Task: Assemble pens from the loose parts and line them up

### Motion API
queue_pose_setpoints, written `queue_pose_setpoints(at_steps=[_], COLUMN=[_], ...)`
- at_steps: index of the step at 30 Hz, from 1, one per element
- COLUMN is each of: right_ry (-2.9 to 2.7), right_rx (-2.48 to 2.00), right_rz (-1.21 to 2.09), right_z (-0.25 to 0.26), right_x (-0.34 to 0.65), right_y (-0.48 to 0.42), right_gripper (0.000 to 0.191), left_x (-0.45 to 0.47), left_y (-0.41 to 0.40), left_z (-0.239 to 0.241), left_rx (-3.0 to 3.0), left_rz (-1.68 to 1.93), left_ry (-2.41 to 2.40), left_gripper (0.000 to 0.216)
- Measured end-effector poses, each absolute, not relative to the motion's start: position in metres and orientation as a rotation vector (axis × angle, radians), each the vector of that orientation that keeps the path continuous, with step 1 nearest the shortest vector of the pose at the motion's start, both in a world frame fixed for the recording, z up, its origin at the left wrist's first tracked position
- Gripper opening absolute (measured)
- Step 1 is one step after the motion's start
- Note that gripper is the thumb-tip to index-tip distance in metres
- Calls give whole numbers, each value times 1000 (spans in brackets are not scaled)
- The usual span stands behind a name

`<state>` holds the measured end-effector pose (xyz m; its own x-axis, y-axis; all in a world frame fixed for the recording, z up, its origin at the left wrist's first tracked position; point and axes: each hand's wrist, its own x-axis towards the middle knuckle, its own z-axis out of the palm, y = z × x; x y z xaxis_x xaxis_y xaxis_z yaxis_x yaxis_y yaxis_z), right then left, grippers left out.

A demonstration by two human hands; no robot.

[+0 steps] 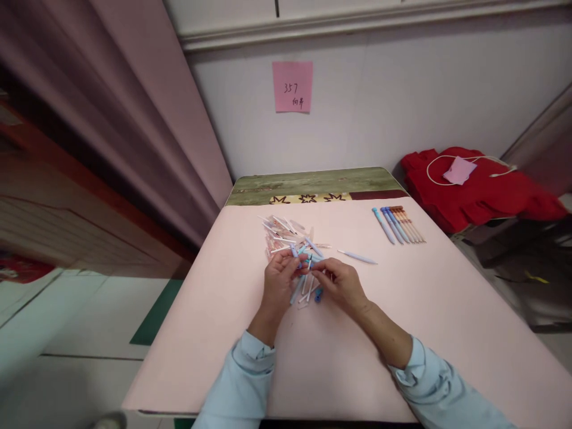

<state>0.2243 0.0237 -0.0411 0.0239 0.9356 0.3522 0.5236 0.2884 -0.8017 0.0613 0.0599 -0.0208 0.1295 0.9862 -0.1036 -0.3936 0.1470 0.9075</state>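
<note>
Head view: the person's two hands meet over the middle of the table [223, 310], which is spread with a pale pink cover. The left hand [279, 279] is curled shut, and its fingertips pinch a small light-blue pen piece [307, 264] that is held up between both hands. The right hand [342, 285] is closed too, with its fingertips pressed on the same piece from the other side. Which end each hand holds is too small to tell. Both forearms come in from the near edge in light-blue sleeves [243, 381].

Just beyond the hands and partly under them lies a loose pile of pen parts [283, 235], white, clear, pink and blue, spreading toward the far edge. A single pale-blue pen barrel [357, 257] lies by itself just right of the pile. Near the far right corner, well apart from the hands, a row of finished pens [398, 224] lies side by side, blue ones on the left and orange ones on the right.

Past the far edge a pink note [292, 86] is stuck on the wall. A red cloth [482, 193] lies off the right edge, and a curtain [147, 119] hangs off the left edge.
</note>
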Motion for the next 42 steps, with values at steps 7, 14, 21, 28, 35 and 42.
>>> queue_pose_setpoints(at_steps=[7,14,21,28,35,42], right_ry=[-1756,-1377,-1418,-1593,-1633,-1294], right_rx=[-1456,-1282,-1106,-1011,-979,-1127], right_rz=[489,696,599,419,320,566], right_z=[-45,-38,-29,-21,-24,-26], right_x=[227,225,227,224,222,221], right_y=[22,22,20,16,14,16], right_gripper=[15,25,47,22,22,14], left_x=[63,63,67,69,73,69], left_y=[53,52,52,57,53,54], left_z=[-8,-9,-20,-27,-25,-20], left_rx=[630,742,1080,1222,1200,1095], left_rz=[1057,970,992,1120,1116,1046], left_ry=[709,738,745,681,668,796], left_gripper=[25,27,24,19,22,23])
